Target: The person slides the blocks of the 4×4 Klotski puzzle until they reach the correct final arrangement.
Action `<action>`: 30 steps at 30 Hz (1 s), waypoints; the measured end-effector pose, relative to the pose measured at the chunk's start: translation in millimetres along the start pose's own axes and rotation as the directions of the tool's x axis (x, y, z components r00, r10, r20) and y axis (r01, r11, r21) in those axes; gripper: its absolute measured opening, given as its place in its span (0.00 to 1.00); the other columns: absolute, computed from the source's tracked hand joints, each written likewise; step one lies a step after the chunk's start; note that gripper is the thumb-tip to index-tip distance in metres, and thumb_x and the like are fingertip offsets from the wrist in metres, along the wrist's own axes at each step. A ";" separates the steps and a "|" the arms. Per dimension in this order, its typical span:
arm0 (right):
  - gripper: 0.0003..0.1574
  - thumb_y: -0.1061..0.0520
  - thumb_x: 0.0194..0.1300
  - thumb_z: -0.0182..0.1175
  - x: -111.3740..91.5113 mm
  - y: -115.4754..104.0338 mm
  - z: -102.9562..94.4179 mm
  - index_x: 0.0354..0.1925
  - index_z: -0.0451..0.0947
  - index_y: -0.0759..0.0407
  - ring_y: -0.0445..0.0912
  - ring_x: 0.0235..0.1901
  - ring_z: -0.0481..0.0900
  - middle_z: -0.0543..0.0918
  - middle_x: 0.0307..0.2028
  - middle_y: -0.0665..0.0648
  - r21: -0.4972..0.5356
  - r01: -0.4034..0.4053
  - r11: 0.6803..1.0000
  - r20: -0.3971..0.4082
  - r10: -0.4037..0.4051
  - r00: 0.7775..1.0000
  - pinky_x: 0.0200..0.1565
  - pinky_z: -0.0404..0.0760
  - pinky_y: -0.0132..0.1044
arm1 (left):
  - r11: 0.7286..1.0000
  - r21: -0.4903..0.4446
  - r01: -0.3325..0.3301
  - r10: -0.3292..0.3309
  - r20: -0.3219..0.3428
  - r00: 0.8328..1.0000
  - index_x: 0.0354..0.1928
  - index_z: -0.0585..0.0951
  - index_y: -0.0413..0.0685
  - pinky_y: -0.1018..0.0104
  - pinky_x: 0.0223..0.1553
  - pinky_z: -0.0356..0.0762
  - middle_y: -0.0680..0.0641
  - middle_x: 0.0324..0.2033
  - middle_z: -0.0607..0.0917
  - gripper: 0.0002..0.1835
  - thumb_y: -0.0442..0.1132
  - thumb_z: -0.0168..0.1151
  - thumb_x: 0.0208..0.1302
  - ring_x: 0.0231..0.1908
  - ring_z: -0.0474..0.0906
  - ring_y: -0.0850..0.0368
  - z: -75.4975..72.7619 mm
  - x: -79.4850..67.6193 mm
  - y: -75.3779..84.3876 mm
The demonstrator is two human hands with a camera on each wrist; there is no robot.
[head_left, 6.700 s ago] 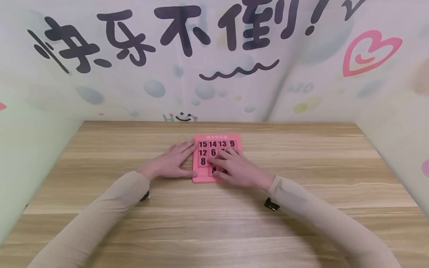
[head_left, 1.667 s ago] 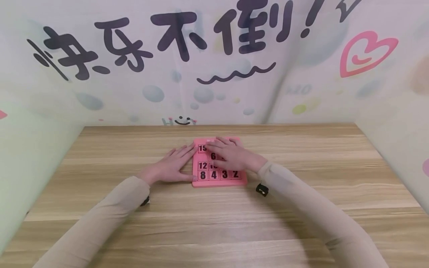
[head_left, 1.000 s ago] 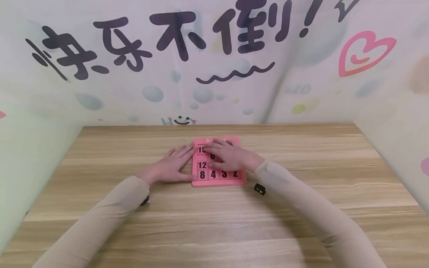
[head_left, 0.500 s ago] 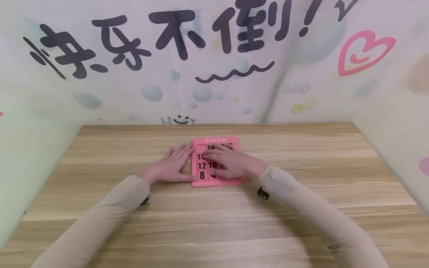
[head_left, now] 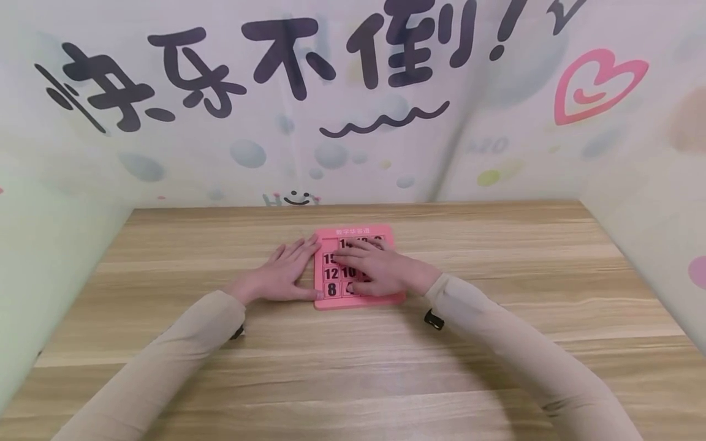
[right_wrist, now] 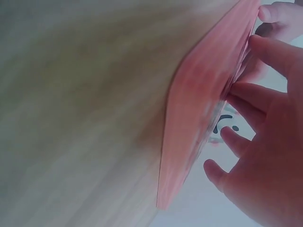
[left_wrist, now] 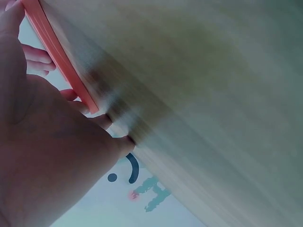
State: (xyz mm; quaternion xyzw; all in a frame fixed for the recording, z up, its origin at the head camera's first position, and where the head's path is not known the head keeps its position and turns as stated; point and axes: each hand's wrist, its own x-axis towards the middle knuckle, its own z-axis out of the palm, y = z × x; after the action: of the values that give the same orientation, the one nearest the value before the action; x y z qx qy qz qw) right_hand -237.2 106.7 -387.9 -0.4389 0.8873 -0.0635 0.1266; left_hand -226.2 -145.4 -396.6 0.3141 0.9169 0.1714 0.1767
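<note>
Pink board (head_left: 353,302) shows numbers (head_left: 331,274) only in head view.

Free tabletop (head_left: 331,373) between sleeves (head_left: 157,358), before puzzle (head_left: 331,274)

- Head view: worn on the head, looking forward and down across the bench (head_left: 353,367) to the wall (head_left: 193,147); the farthest of the three, with the board (head_left: 361,302) and both hands small near the middle.
- Left wrist view: close behind the left hand (head_left: 278,272), low over the bench and steeply tilted; bench at upper right, wall at lower left, the board's edge at upper left.
- Right wrist view: close to the right hand (head_left: 386,269), low and tilted too; the board nearly edge-on, bench at left, wall at lower right.
- Shared: all three take in the board and the wall's smile mark (head_left: 296,203).
</note>
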 end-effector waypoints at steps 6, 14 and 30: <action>0.37 0.41 0.74 0.47 -2.5 3.8 -3.0 0.74 0.57 0.54 0.56 0.73 0.45 0.57 0.73 0.55 0.038 -0.005 0.999 -0.037 0.007 0.999 0.69 0.43 0.60 | 1.000 -0.004 -0.006 0.006 -0.005 1.000 0.75 0.43 0.36 0.39 0.68 0.29 0.39 0.75 0.37 0.56 0.64 0.60 0.60 0.72 0.35 0.38 1.6 -2.0 -0.4; 0.36 0.42 0.75 0.45 -10.1 19.1 -8.6 0.73 0.58 0.56 0.57 0.73 0.45 0.59 0.72 0.55 0.058 -0.073 0.996 -0.082 0.078 0.994 0.69 0.44 0.59 | 1.000 0.001 -0.014 0.014 -0.022 1.000 0.75 0.43 0.37 0.39 0.68 0.30 0.40 0.75 0.38 0.57 0.65 0.60 0.59 0.72 0.35 0.38 2.0 -1.1 -2.1; 0.36 0.39 0.74 0.45 -9.0 24.2 -8.7 0.73 0.59 0.53 0.56 0.73 0.45 0.58 0.72 0.55 -0.001 -0.092 0.996 -0.030 0.092 0.995 0.69 0.44 0.59 | 1.000 -0.003 -0.004 0.004 -0.005 1.000 0.75 0.41 0.38 0.41 0.69 0.29 0.41 0.75 0.36 0.58 0.65 0.60 0.60 0.73 0.33 0.40 2.2 -0.5 -2.9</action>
State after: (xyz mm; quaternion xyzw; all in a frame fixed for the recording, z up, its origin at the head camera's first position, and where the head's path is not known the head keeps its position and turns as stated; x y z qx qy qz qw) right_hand -252.8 128.6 -383.4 -0.3968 0.9084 -0.0630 0.1156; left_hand -226.4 -147.5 -399.6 0.3150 0.9165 0.1741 0.1747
